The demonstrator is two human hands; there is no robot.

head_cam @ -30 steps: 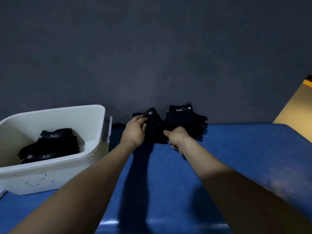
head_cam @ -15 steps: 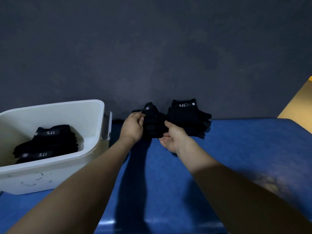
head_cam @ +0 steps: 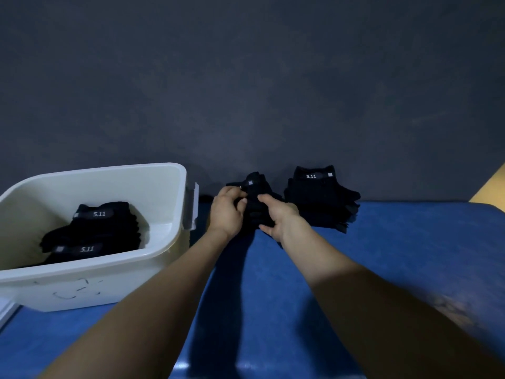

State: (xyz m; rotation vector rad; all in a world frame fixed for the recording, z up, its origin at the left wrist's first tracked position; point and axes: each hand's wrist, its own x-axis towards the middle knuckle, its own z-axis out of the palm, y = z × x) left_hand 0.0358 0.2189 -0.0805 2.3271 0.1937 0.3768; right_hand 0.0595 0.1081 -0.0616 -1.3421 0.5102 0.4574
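Note:
A small bundle of black socks point(head_cam: 257, 199) is held between both hands above the blue table point(head_cam: 410, 255), near the dark wall. My left hand point(head_cam: 226, 212) grips its left side with curled fingers. My right hand point(head_cam: 278, 218) holds its right side, thumb on top and fingers underneath. To the right, a stack of black socks point(head_cam: 321, 198) with a "5.11" label sits on the table against the wall. More black socks point(head_cam: 93, 231) with "5.11" labels lie inside the white plastic bin point(head_cam: 109, 283) at the left.
The dark grey wall point(head_cam: 246, 91) rises right behind the table. A yellow surface point(head_cam: 492, 192) shows at the far right edge. A dark shadow falls on the blue table between my forearms.
Both hands have closed in on the sock bundle and lifted it slightly off the table. My right hand turned palm up, then wrapped round the bundle's right side.

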